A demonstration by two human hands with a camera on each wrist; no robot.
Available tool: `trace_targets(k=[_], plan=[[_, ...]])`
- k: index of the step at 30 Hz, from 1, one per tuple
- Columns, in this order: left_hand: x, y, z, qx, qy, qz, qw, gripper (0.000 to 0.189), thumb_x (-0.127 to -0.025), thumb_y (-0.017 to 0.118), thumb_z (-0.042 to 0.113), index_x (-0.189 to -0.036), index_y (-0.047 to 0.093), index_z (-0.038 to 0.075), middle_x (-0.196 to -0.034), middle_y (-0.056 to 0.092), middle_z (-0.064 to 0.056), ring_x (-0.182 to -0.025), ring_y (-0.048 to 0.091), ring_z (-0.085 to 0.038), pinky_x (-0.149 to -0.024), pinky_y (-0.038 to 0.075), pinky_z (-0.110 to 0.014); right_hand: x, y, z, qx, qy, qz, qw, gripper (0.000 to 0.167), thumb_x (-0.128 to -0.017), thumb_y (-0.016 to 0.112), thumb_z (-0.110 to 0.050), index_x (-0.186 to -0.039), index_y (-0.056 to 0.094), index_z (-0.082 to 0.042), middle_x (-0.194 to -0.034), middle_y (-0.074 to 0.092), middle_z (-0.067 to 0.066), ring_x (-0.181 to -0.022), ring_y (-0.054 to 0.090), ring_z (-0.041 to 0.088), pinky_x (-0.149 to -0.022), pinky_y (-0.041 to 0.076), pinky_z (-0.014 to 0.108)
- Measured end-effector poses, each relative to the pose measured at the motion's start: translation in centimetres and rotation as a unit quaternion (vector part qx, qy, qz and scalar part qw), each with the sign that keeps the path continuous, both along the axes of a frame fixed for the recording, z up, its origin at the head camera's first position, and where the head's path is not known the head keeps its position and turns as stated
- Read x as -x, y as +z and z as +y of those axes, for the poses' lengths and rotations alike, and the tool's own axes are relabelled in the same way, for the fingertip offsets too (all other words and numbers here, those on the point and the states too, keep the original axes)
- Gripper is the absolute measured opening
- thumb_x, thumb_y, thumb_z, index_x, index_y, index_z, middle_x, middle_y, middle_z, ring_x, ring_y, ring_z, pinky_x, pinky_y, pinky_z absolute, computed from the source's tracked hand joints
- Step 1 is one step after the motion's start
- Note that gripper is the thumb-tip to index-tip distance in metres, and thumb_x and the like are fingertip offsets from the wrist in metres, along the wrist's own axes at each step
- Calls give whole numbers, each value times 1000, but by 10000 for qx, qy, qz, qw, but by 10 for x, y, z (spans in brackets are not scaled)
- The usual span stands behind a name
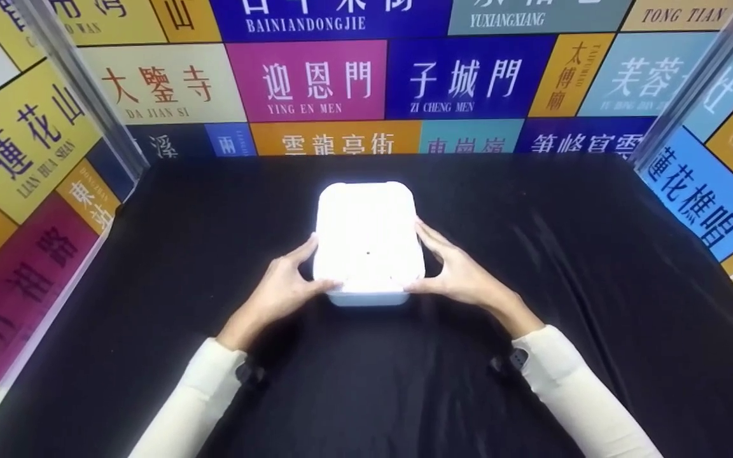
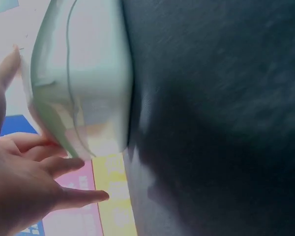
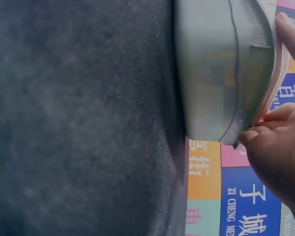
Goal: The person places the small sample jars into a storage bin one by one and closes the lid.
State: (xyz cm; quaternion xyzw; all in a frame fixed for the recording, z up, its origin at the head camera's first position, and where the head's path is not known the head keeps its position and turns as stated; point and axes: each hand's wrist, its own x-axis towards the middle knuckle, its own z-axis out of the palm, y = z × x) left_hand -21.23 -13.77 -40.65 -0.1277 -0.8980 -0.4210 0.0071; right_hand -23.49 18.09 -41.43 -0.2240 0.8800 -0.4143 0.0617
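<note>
A white plastic box [image 1: 369, 299] with rounded corners sits on the black cloth, its white lid [image 1: 366, 229] on top. My left hand [image 1: 284, 280] grips the lid's left side, the thumb at the near edge and the fingers along the side. On the opposite side my right hand [image 1: 465, 273] holds the lid in the same way. Glossy pale walls of the box [image 2: 98, 64] show in the left wrist view, where some fingers of that hand stand spread. In the right wrist view, fingertips touch the lid's rim at a corner. The box's inside is hidden.
Black cloth [image 1: 214, 210] covers the table, with creases on the right. Behind it and at both sides stand panels [image 1: 315, 79] of coloured signs. Clear upright strips [image 1: 80, 83] mark the back corners.
</note>
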Motion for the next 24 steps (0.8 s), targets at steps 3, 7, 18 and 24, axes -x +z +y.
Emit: trace_targets(k=[3,7,18,24], plan=[[6,3,-2,-279,103,57,9995,68,-90,75,38,-144,52,4,-148,53,-10,-142,46,-24,-125,39,-43,1,-1,1,83,-9,42,10000,111,-75,85,-47,-161,19,-22,-170,12,-6,-157,11,23,-131,17,59],[11,5,-3,-624,263,76,9977,48,-96,69,33,-135,62,5,-137,64,-11,-134,55,-26,-119,46,-43,1,-2,4,72,11,172,9998,104,-79,83,-46,-160,21,-24,-170,14,-4,-157,13,26,-129,18,62],[32,12,1,-251,504,159,9983,55,-101,59,33,-148,47,7,-144,57,-15,-130,59,-27,-114,51,-42,6,8,15,213,-314,1185,9922,58,-94,70,-34,-146,52,-12,-158,42,2,-149,36,27,-126,32,53],[46,15,4,591,473,443,9961,61,-103,54,38,-152,41,4,-154,45,-17,-146,41,-30,-128,33,-43,11,9,21,-202,-376,1542,9871,56,-98,65,-33,-146,51,-10,-158,41,7,-149,35,30,-127,29,58]])
